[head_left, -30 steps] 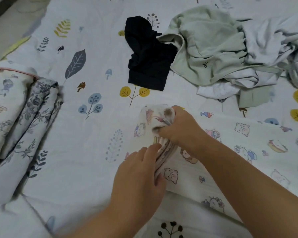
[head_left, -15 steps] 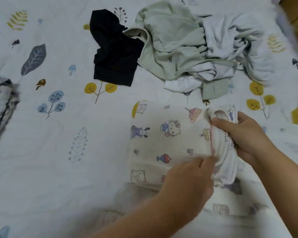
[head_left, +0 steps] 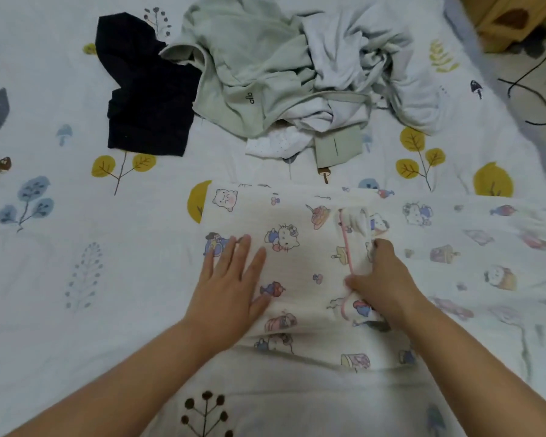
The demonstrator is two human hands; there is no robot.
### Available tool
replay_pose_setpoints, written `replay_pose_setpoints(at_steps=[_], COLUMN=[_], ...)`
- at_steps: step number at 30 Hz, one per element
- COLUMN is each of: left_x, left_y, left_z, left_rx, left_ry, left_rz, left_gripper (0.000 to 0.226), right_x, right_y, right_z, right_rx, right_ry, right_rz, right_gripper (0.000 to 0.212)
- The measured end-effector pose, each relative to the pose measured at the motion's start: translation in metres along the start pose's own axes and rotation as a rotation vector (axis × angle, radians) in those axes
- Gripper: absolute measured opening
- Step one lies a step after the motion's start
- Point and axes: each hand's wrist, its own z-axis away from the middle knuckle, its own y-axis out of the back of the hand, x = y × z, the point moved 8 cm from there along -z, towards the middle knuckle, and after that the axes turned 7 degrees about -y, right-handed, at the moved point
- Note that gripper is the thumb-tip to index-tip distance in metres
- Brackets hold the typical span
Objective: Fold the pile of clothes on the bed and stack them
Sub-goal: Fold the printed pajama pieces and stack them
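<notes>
Plainly soft and limp, the cartoon-print cloth (head_left: 297,263) lies half folded on the bed (head_left: 76,279). The left hand (head_left: 230,285) presses it flat, fingers straight; the right hand (head_left: 379,279) pinches its pink-trimmed edge. Beyond lie a black garment (head_left: 145,99) and the unfolded pile (head_left: 297,74).

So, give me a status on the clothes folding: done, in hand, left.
Done: nothing stacked is visible in this view. In hand: the cartoon-print garment lies partly folded; the left hand presses it flat while the right hand grips its pink-trimmed edge. Left: the black garment, the pale green top and the white clothes lie crumpled on the bed sheet.
</notes>
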Motion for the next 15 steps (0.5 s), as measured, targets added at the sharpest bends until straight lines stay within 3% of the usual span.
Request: replay_pose_setpoints(at_steps=[4, 6, 8, 12, 13, 15], left_x=[0.005, 0.006, 0.008, 0.014, 0.015, 0.014], left_y=[-0.002, -0.01, 0.003, 0.04, 0.042, 0.039], left_z=[0.005, 0.007, 0.004, -0.014, -0.022, -0.041], left_rx=[0.025, -0.024, 0.043, 0.301, 0.323, 0.325], left_ry=[-0.05, -0.058, -0.006, 0.04, 0.049, 0.068], left_rz=[0.007, 0.003, 0.038, 0.062, 0.057, 0.048], left_gripper=[0.075, 0.074, 0.077, 0.061, 0.06, 0.062], right_x=[0.026, 0.042, 0.044, -0.012, -0.031, -0.058], right_y=[0.025, 0.018, 0.023, 0.053, 0.042, 0.002], right_z=[0.005, 0.009, 0.01, 0.03, 0.036, 0.034], right_rx=[0.078, 0.038, 0.109, 0.653, 0.691, 0.607], right_ry=[-0.049, -0.147, -0.189, 0.071, 0.177, 0.333], right_rz=[-0.007, 0.093, 0.158, 0.161, 0.195, 0.374], right_gripper=[0.067, 0.063, 0.05, 0.057, 0.061, 0.067])
